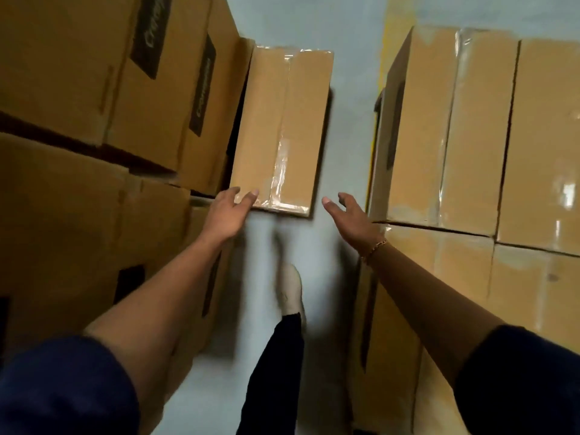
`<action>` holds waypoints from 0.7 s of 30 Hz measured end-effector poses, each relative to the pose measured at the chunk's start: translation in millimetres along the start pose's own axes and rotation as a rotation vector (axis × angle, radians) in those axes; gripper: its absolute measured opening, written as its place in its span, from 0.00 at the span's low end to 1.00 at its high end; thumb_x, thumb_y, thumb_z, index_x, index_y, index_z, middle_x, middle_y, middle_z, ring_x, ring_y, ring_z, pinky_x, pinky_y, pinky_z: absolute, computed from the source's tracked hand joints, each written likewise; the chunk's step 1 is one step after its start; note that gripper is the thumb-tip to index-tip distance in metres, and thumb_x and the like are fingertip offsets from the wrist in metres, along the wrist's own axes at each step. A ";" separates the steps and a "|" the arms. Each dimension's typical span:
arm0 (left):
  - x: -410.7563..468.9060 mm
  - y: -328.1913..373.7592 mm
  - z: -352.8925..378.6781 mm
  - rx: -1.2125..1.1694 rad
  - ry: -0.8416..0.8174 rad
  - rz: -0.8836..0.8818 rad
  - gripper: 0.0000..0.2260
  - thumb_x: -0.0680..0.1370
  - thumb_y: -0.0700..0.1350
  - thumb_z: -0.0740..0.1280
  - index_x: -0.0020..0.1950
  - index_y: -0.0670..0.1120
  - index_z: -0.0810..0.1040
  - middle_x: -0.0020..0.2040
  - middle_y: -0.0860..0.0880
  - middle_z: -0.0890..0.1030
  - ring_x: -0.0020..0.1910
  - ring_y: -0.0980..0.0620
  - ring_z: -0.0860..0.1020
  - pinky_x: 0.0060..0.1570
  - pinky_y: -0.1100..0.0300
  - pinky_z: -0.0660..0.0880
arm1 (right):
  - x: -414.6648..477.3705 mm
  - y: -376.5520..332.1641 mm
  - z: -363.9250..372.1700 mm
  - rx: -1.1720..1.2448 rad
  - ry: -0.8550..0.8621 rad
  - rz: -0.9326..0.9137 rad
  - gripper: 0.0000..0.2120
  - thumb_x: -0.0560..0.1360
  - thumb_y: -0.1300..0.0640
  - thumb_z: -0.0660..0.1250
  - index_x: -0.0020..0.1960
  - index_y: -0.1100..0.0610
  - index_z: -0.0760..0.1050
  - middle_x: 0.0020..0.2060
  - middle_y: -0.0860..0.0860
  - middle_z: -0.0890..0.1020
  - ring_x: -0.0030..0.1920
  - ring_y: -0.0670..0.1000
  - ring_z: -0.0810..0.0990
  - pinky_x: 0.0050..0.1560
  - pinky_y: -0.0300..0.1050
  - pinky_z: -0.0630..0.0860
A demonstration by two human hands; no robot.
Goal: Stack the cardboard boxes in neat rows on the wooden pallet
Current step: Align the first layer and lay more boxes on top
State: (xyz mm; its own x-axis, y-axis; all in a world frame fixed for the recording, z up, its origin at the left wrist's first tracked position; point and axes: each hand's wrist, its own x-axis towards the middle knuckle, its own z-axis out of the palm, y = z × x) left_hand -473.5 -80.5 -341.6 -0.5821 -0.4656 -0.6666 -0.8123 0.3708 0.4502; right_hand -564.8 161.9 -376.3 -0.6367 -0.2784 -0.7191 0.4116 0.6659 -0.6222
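A taped cardboard box (282,130) sits mid-frame on the floor (348,89) between box stacks. The left hand (230,213), fingers spread, touches its near corner; the right hand (350,216) hovers open beside it.

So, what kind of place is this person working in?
Probably a warehouse or stockroom. Stacks of taped cardboard boxes rise on both sides of a narrow aisle with a plain grey floor, and both hands reach toward a single box ahead.
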 end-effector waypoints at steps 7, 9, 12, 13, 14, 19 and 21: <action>201.3 -37.0 46.6 -0.035 0.042 -0.094 0.34 0.82 0.61 0.64 0.80 0.41 0.64 0.80 0.42 0.66 0.77 0.42 0.67 0.72 0.53 0.64 | 191.0 42.7 67.9 0.161 0.048 0.080 0.38 0.81 0.40 0.63 0.81 0.60 0.55 0.80 0.56 0.60 0.79 0.55 0.60 0.78 0.49 0.58; 235.2 -49.3 58.8 -0.074 0.065 -0.142 0.31 0.82 0.58 0.66 0.78 0.39 0.66 0.78 0.41 0.69 0.75 0.41 0.69 0.69 0.54 0.66 | 221.5 52.5 84.2 0.224 0.042 0.113 0.40 0.81 0.40 0.64 0.82 0.61 0.54 0.80 0.57 0.60 0.80 0.55 0.60 0.79 0.48 0.57; 270.5 -66.8 72.6 -0.152 0.079 -0.220 0.32 0.82 0.59 0.66 0.78 0.40 0.65 0.77 0.40 0.70 0.74 0.41 0.70 0.68 0.53 0.66 | 264.0 79.8 109.9 0.280 0.054 0.121 0.52 0.69 0.26 0.66 0.81 0.58 0.59 0.78 0.55 0.67 0.77 0.54 0.67 0.77 0.54 0.63; 279.0 -73.2 76.0 -0.179 0.091 -0.239 0.33 0.81 0.60 0.67 0.78 0.41 0.65 0.76 0.41 0.71 0.73 0.41 0.70 0.68 0.52 0.67 | 278.9 94.5 118.2 0.307 0.054 0.125 0.56 0.63 0.22 0.66 0.80 0.55 0.61 0.76 0.53 0.70 0.75 0.53 0.70 0.76 0.55 0.66; 286.7 -80.1 78.6 -0.214 0.105 -0.252 0.33 0.80 0.61 0.67 0.78 0.41 0.66 0.75 0.41 0.72 0.72 0.41 0.72 0.67 0.52 0.67 | 291.4 107.7 125.3 0.338 0.047 0.128 0.57 0.60 0.20 0.66 0.79 0.53 0.62 0.74 0.51 0.72 0.73 0.52 0.72 0.75 0.54 0.68; 304.3 -96.2 91.2 -0.377 0.160 -0.215 0.30 0.79 0.59 0.70 0.76 0.46 0.70 0.63 0.51 0.76 0.62 0.52 0.74 0.58 0.61 0.68 | 297.5 112.7 135.5 0.468 0.097 0.111 0.55 0.59 0.19 0.69 0.79 0.46 0.64 0.70 0.43 0.77 0.68 0.45 0.76 0.74 0.51 0.69; 308.0 -104.9 96.3 -0.385 0.170 -0.166 0.27 0.77 0.58 0.73 0.72 0.47 0.75 0.58 0.52 0.79 0.59 0.52 0.78 0.53 0.64 0.73 | 293.3 111.8 137.0 0.520 0.113 0.079 0.48 0.65 0.24 0.71 0.78 0.46 0.65 0.68 0.42 0.78 0.66 0.42 0.77 0.73 0.50 0.70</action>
State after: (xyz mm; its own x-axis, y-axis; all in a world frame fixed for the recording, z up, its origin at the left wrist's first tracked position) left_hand -564.0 -185.4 -651.3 -0.4140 -0.6312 -0.6559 -0.8315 -0.0310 0.5547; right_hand -616.2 59.8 -699.2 -0.6451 -0.1462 -0.7500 0.7115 0.2427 -0.6594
